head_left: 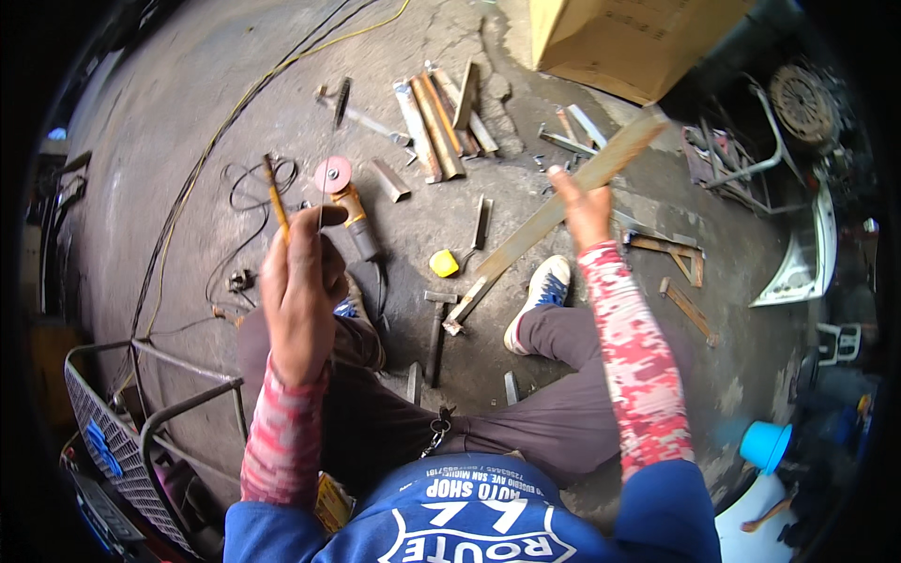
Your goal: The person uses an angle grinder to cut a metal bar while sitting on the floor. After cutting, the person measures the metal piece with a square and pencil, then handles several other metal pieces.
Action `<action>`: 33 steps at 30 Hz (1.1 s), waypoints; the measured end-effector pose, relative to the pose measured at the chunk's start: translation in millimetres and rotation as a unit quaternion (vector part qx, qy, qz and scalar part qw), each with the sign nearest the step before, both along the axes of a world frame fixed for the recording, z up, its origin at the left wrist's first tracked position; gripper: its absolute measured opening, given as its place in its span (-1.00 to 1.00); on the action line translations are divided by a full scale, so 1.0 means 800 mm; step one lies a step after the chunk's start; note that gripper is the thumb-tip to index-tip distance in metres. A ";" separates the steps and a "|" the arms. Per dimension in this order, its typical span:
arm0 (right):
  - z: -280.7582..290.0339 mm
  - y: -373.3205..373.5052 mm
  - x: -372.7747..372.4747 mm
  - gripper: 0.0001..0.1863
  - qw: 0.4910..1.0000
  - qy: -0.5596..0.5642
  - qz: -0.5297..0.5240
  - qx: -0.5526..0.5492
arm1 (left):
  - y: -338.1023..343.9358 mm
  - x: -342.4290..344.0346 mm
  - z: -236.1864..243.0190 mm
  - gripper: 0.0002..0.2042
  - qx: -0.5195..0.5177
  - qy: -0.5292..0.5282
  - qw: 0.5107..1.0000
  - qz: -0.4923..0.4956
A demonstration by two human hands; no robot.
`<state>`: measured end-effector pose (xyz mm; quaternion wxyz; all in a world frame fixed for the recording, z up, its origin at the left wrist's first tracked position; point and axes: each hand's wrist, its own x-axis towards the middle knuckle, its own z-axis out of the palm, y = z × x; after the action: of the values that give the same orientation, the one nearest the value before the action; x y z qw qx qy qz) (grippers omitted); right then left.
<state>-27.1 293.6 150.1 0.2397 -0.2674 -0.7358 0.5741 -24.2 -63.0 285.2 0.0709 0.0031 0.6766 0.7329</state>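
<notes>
My right hand [587, 208] is wrapped round a long flat metal bar [537, 233], worn and brownish. The bar slants from upper right down between my feet. My left hand [302, 286] is raised at the left, its fingers closed. A thin yellow-brown stick [275, 195] pokes up from its fingers. A fine line rises near the thumb; I cannot tell whether it is held. Beyond that hand lies an angle grinder [357, 223] with a pink disc. A hammer [435, 338] rests on the floor near the bar's low end, and a yellow tape measure [444, 263] lies just past it.
Several metal bars [436, 122] lie together ahead. A large cardboard box [624, 47] stands at the far right. Black and yellow cables [202, 155] run along the left, near a metal frame with mesh [141, 441]. A rusty bracket [671, 255] and a blue bucket [765, 446] are at right.
</notes>
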 end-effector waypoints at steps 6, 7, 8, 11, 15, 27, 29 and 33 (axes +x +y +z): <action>-0.189 -0.112 -0.074 -0.48 0.964 -0.253 0.058 -0.055 | -0.052 -0.008 -0.011 -0.51 -0.079 -0.064 0.993 0.059; -0.205 -0.121 -0.092 -0.46 0.945 -0.319 0.051 -0.052 | -0.057 -0.011 -0.011 -0.51 -0.027 -0.107 0.992 0.069; -0.215 -0.124 -0.112 -0.45 0.946 -0.315 0.077 -0.018 | -0.061 -0.016 -0.009 -0.50 0.025 -0.149 0.985 0.079; -0.231 -0.114 -0.199 -0.47 0.911 -0.389 0.135 0.040 | -0.070 -0.037 -0.006 -0.49 0.166 -0.256 0.944 0.122; -0.244 -0.095 -0.299 -0.23 0.890 -0.406 0.150 0.141 | -0.062 -0.060 -0.005 -0.48 0.204 -0.339 0.875 0.279; -0.335 -0.206 -0.321 -0.62 0.900 -0.307 0.176 0.255 | -0.065 -0.083 -0.020 -0.41 0.246 -0.344 0.897 0.125; -0.351 -0.217 -0.324 -0.59 0.891 -0.329 0.178 0.258 | -0.069 -0.084 -0.020 -0.40 0.252 -0.350 0.891 0.142; -0.374 -0.212 -0.324 -0.50 0.873 -0.346 0.189 0.286 | -0.077 -0.085 -0.018 -0.40 0.237 -0.362 0.888 0.157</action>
<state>-285.9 123.9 -149.4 -0.0772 -0.2243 -0.9404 0.2435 -92.4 -124.3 271.0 0.1925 -0.3522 0.4016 0.8232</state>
